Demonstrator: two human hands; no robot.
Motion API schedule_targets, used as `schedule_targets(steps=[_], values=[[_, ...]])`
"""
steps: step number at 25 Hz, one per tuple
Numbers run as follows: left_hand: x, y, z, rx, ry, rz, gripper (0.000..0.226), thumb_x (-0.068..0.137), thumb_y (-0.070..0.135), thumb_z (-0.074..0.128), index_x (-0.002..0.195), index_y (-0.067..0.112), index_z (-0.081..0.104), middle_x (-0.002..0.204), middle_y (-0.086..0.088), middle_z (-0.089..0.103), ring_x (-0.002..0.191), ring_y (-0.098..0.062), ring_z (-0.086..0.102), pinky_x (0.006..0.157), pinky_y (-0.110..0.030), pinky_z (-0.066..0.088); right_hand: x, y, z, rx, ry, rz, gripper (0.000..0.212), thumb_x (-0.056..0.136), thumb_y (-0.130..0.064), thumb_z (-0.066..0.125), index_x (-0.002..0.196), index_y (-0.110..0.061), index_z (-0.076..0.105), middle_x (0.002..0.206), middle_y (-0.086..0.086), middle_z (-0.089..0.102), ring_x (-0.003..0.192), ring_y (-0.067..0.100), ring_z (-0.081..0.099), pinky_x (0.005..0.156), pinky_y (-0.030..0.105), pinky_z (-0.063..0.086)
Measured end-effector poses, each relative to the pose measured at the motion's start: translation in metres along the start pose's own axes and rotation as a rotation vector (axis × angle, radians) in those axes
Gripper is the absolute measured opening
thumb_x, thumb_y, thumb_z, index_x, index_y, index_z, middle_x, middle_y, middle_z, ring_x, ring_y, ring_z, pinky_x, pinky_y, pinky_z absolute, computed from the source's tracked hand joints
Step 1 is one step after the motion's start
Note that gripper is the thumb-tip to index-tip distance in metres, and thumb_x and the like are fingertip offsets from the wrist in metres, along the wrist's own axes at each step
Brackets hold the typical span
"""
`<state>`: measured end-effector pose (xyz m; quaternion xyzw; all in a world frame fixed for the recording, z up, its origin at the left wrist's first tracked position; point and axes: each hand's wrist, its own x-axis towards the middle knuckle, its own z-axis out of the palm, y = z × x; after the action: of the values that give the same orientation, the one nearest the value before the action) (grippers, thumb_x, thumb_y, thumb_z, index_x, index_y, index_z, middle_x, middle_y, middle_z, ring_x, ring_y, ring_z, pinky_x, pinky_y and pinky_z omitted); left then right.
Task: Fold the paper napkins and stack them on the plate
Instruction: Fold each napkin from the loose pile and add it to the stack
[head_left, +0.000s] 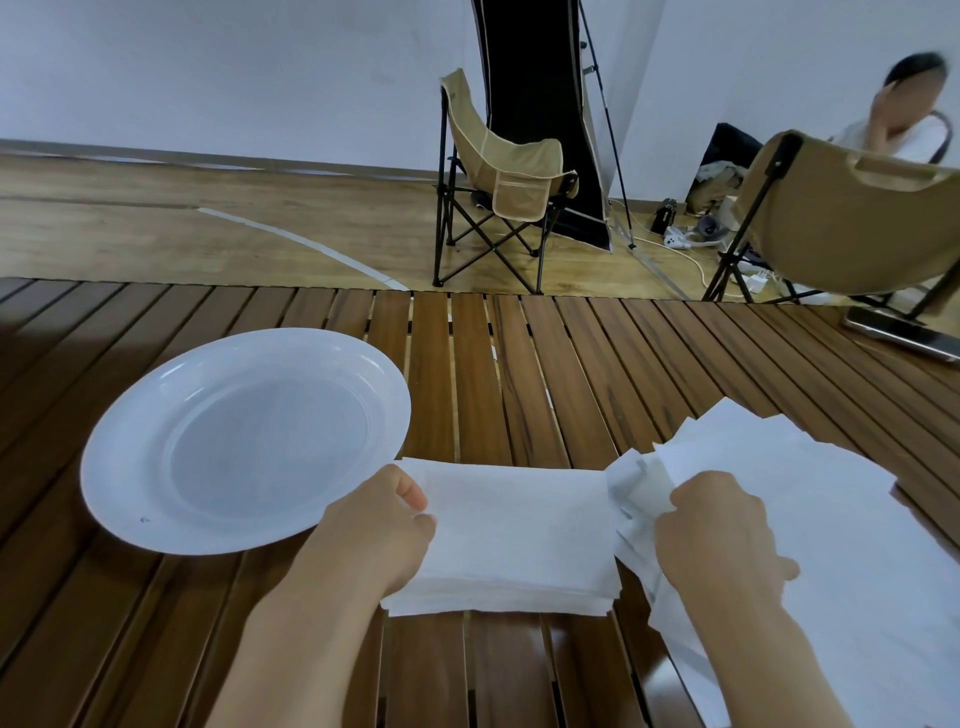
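A slatted wooden table is seen from above. A broad strip of bare slats is left open between the white plate at the left and the loose pile of napkins at the right, running to the far edge. The near middle is blocked by a folded napkin stack, held at each side by the left hand and the right hand. A phone is placed at the far right edge.

Folded white napkins beside empty white plate
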<state>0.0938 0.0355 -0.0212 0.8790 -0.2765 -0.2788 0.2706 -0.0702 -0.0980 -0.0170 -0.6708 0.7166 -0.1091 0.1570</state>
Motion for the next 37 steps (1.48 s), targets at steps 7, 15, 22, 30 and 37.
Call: schedule_targets(steps=[7,15,22,30,37], values=[[-0.001,0.002,-0.002,0.029,0.035,0.017,0.008,0.096,0.032,0.049,0.101,0.026,0.053,0.095,0.01,0.048,0.091,-0.01,0.048,0.074,-0.021,0.038,0.002,0.0,-0.007,0.337,0.39,-0.297,0.021,0.087,-0.002,0.064,0.104,-0.012,0.07,0.106,0.011,0.07,0.094,0.026,0.06,0.083,0.036,0.048],[0.004,0.002,-0.007,-0.056,0.358,-0.006,0.008,0.089,0.021,0.056,0.089,0.027,0.061,0.096,0.006,0.062,0.089,-0.015,0.057,0.073,-0.026,0.044,-0.004,-0.009,-0.021,0.833,0.48,-0.625,0.026,0.082,0.009,0.06,0.081,-0.016,0.064,0.081,-0.014,0.064,0.082,0.006,0.059,0.077,0.02,0.048],[-0.002,0.022,-0.011,-0.44,0.269,0.33,0.069,0.066,0.032,0.084,0.12,0.039,0.042,0.114,0.02,0.054,0.106,-0.002,0.052,0.088,-0.024,0.043,-0.008,-0.014,-0.038,1.254,0.164,-0.663,0.033,0.082,0.015,0.058,0.074,-0.017,0.059,0.077,-0.004,0.064,0.078,0.008,0.061,0.074,0.022,0.049],[-0.003,0.027,-0.014,-0.587,0.268,0.425,0.011,0.085,0.03,0.067,0.096,0.033,0.067,0.086,0.019,0.072,0.081,0.0,0.067,0.073,-0.024,0.053,0.0,-0.008,-0.034,1.425,-0.181,-0.445,0.042,0.082,0.007,0.063,0.115,-0.018,0.06,0.089,-0.009,0.067,0.092,0.018,0.065,0.087,0.046,0.051],[-0.01,0.029,-0.021,-0.594,0.199,0.428,0.02,0.098,0.027,0.045,0.097,0.042,0.058,0.071,-0.005,0.066,0.047,-0.007,0.05,0.05,-0.015,0.041,-0.002,0.001,-0.033,1.128,-0.369,-0.38,0.02,0.086,-0.004,0.063,0.095,-0.016,0.076,0.093,0.005,0.075,0.091,0.029,0.069,0.082,0.043,0.054]])
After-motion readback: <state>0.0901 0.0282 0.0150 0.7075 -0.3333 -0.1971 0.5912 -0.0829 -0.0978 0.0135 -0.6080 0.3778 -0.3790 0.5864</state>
